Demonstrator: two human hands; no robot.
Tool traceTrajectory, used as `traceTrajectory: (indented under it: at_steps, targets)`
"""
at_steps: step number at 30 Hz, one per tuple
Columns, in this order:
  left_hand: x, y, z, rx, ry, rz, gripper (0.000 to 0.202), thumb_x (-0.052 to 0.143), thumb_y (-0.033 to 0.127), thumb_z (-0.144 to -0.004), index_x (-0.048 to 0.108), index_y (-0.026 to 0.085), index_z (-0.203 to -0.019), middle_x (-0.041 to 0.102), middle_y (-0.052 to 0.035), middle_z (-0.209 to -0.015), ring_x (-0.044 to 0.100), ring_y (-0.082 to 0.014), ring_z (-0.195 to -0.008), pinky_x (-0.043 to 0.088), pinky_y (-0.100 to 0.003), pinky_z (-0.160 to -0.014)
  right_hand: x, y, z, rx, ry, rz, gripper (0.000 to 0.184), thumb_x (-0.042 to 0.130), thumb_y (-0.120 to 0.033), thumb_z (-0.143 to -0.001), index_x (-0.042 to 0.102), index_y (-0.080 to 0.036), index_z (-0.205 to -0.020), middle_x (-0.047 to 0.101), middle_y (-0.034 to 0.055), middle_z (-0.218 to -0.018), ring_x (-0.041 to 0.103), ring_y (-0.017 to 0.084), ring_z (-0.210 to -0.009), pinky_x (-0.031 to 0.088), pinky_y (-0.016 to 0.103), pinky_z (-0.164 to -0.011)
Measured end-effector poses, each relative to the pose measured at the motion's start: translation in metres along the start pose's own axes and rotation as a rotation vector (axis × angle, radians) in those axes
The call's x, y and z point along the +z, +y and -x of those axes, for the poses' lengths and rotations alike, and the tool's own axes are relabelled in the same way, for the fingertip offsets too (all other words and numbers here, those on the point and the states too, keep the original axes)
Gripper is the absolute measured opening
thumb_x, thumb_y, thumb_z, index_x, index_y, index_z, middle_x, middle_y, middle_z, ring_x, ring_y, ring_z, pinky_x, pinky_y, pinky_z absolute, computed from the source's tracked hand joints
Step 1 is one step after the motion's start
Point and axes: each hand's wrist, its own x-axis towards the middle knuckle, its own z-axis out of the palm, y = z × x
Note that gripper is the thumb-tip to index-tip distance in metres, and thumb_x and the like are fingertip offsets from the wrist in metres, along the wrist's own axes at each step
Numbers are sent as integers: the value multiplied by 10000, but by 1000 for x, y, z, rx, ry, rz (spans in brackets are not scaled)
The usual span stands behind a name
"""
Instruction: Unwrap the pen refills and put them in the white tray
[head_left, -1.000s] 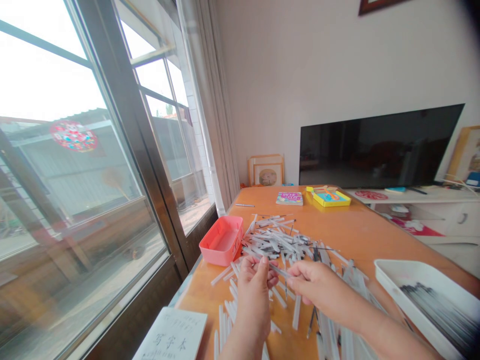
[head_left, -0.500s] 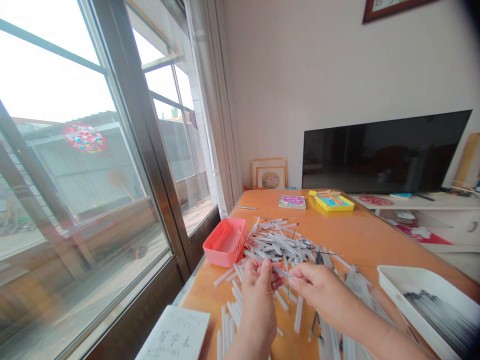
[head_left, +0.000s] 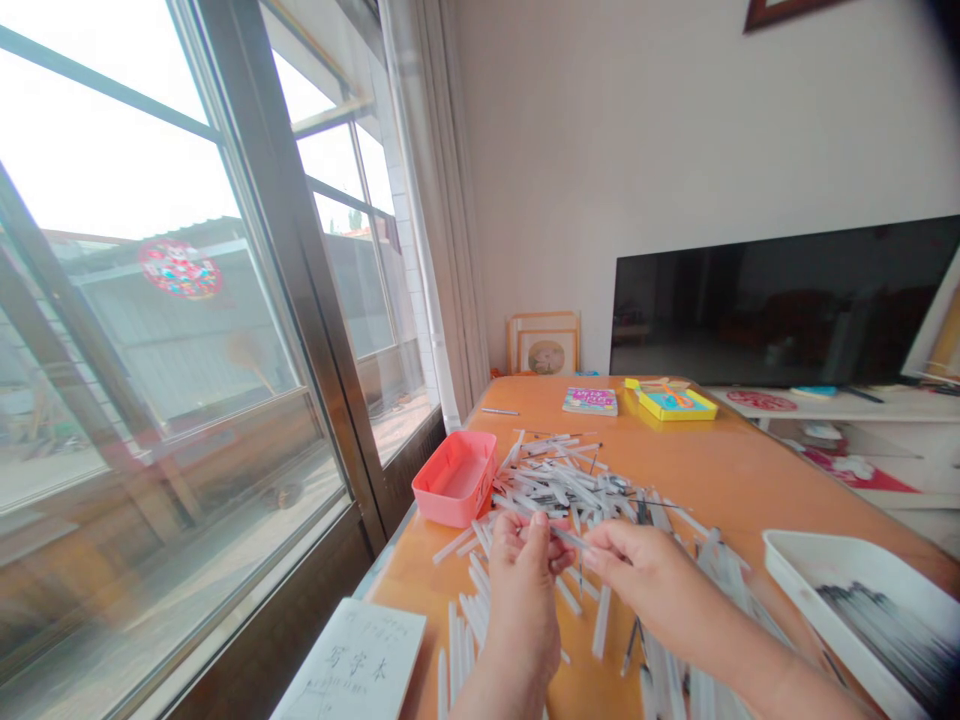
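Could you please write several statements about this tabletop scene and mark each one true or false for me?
1. The left hand and right hand hold a translucent pen barrel between them. True.
2. The pink box is upside down. False: the pink box's open side faces up.
3. The notebook lies to the left of the left hand. True.
4. The white tray holds only books. False: the white tray holds slim pen parts with black ends.
5. The television shows a bright picture. False: the television's screen is dark.

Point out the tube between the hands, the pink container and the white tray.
Tube [head_left: 571,539]: head view, exposed middle.
Pink container [head_left: 444,508]: head view, front wall.
White tray [head_left: 831,561]: head view, bare inside surface.
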Motion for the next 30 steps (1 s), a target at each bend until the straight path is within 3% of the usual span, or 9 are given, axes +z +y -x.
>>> traceTrajectory:
  at_steps: [14, 22, 30]
  targets:
    - [-3, 6, -2, -32, -71, -20, 354, 746, 442, -811, 517, 180, -877, 689, -75, -906, 644, -140, -738, 516, -306, -757, -7, 7, -5, 4, -40, 17, 286, 500, -425, -904, 632, -183, -824, 613, -8, -738, 520, 158, -699, 380, 251, -642]
    - [-10, 7, -9, -22, -13, -29, 365, 712, 455, -841, 555, 181, -1023, 699, -114, -1028, 645, -131, -738, 493, -273, -704, -23, 11, -5, 48, -33, 122, 206, 537, -357, -867, 654, -189, -843, 638, -8, -750, 552, 167, -725, 382, 251, -642]
    - [-9, 7, -6, -16, -72, -52, 352, 735, 451, -823, 565, 168, -945, 694, -87, -962, 644, -124, -729, 503, -270, -726, -33, -6, 3, -88, 20, 298, 262, 497, -370, -914, 686, -217, -816, 650, 5, -780, 578, 175, -749, 382, 258, -665]
